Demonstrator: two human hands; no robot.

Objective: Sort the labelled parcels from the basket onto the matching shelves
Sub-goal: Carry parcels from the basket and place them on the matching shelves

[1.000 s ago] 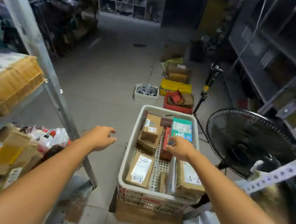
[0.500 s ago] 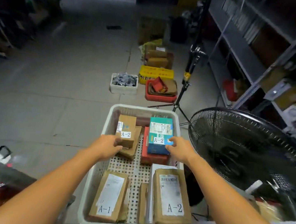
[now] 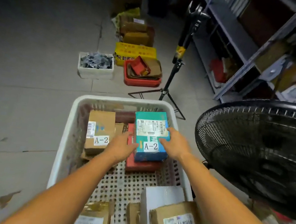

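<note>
Head view: my left hand (image 3: 122, 147) and right hand (image 3: 173, 145) flank the teal box (image 3: 150, 136), touching, seemingly not yet clamped. Stiff, probably light; I'd squeeze its long sides.

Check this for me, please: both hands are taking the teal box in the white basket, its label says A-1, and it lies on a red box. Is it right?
Not quite. The label on the teal box reads A-2, not A-1, as the head view shows. The rest holds: the left hand and the right hand are on its two sides, it lies on the red box, and both are in the white basket.
</note>
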